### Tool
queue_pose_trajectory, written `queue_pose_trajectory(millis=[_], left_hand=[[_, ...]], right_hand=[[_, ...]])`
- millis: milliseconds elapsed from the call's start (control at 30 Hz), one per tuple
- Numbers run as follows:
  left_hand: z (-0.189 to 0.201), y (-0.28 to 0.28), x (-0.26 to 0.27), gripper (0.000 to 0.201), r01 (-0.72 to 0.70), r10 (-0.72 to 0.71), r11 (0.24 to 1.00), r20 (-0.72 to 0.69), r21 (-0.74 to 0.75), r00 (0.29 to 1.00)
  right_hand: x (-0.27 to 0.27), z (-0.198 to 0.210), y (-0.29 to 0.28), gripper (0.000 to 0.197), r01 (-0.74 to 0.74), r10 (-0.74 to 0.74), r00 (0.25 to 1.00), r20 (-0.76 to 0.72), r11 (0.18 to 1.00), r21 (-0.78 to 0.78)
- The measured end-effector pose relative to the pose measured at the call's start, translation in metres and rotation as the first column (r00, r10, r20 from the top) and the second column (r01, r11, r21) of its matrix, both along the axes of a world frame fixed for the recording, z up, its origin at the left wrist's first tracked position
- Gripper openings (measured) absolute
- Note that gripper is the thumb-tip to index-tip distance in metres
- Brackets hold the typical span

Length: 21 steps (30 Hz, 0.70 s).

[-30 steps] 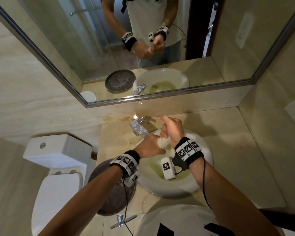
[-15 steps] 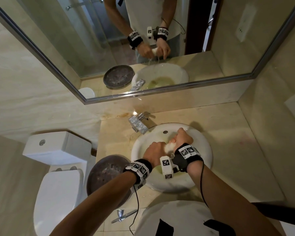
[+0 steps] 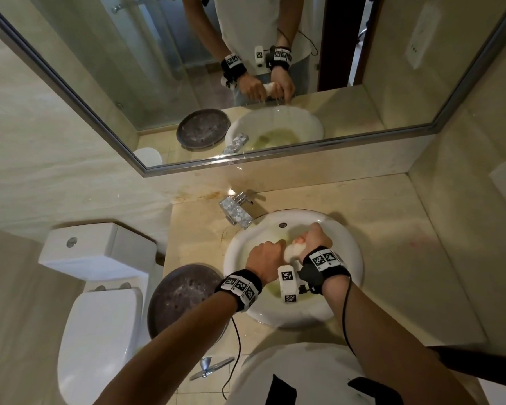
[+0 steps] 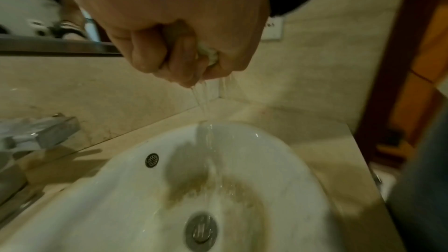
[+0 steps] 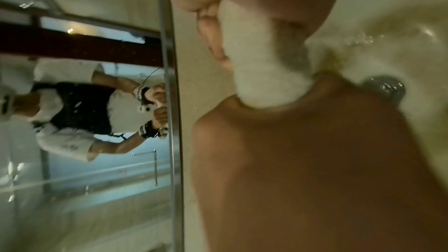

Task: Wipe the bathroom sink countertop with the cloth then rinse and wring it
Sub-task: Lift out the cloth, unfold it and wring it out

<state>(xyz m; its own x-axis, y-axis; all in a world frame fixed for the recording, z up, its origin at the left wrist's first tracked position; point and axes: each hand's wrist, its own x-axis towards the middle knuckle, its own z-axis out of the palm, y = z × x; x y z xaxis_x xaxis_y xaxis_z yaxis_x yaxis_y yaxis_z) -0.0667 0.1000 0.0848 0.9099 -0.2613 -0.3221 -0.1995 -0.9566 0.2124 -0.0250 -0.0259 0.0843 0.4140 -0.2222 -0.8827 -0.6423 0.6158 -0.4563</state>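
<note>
A white cloth (image 3: 293, 250), rolled into a tight wad, is held over the white sink (image 3: 345, 238) by both hands. My left hand (image 3: 265, 257) grips its left end in a fist, and my right hand (image 3: 313, 239) grips the right end. In the left wrist view a bit of cloth (image 4: 208, 54) pokes out between curled fingers, and thin streams of water (image 4: 204, 102) run from it into the sink bowl (image 4: 266, 141). The right wrist view shows the cloth (image 5: 257, 64) spanning between the two fists. The beige countertop (image 3: 392, 247) surrounds the basin.
A chrome faucet (image 3: 236, 210) stands at the back left of the sink, with no water running from it. A dark round plate (image 3: 184, 296) lies left of the basin. A toilet (image 3: 100, 287) is further left. The mirror (image 3: 246, 68) spans the back wall.
Both hands came down from in front of the faucet to low over the basin, closed into fists on the cloth ends, and water now streams out of it.
</note>
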Motion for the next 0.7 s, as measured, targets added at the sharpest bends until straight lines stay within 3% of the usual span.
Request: queue_pose_trajectory(millis=[100, 200, 267, 367, 467, 600, 700], left_hand=[[0.003, 0.002, 0.006, 0.036, -0.08, 0.079, 0.996, -0.027, -0.039, 0.997], [0.005, 0.014, 0.008, 0.034, -0.153, 0.151, 0.983, -0.024, -0.103, 0.988], [0.005, 0.026, 0.007, 0.032, -0.195, 0.196, 0.972, -0.003, -0.131, 0.981], [0.003, 0.045, 0.002, 0.033, -0.224, 0.228, 0.969, 0.026, -0.107, 0.973], [-0.004, 0.071, -0.009, 0.042, -0.31, 0.307, 0.948, -0.044, -0.08, 0.951], [-0.02, 0.109, -0.031, 0.055, -0.487, 0.472, 0.87, -0.157, -0.076, 0.868], [-0.047, 0.145, -0.055, 0.086, -0.596, 0.564, 0.798, -0.246, -0.082, 0.788]], right_hand=[[0.012, 0.003, 0.005, 0.029, -0.1, 0.102, 0.987, 0.126, 0.995, -0.021], [0.021, 0.003, 0.005, 0.028, -0.31, 0.309, 0.925, 0.223, 0.95, -0.03], [0.027, -0.004, 0.003, 0.033, -0.501, 0.521, 0.83, 0.198, 0.853, -0.143], [0.023, -0.027, -0.002, 0.067, -0.717, 0.752, 0.659, 0.002, 0.629, -0.301], [0.015, -0.052, -0.004, 0.091, -0.789, 0.799, 0.578, -0.166, 0.495, -0.364], [0.011, -0.055, -0.002, 0.078, -0.809, 0.833, 0.51, -0.213, 0.38, -0.449], [0.014, -0.054, 0.01, 0.071, -0.767, 0.841, 0.516, -0.163, 0.368, -0.525]])
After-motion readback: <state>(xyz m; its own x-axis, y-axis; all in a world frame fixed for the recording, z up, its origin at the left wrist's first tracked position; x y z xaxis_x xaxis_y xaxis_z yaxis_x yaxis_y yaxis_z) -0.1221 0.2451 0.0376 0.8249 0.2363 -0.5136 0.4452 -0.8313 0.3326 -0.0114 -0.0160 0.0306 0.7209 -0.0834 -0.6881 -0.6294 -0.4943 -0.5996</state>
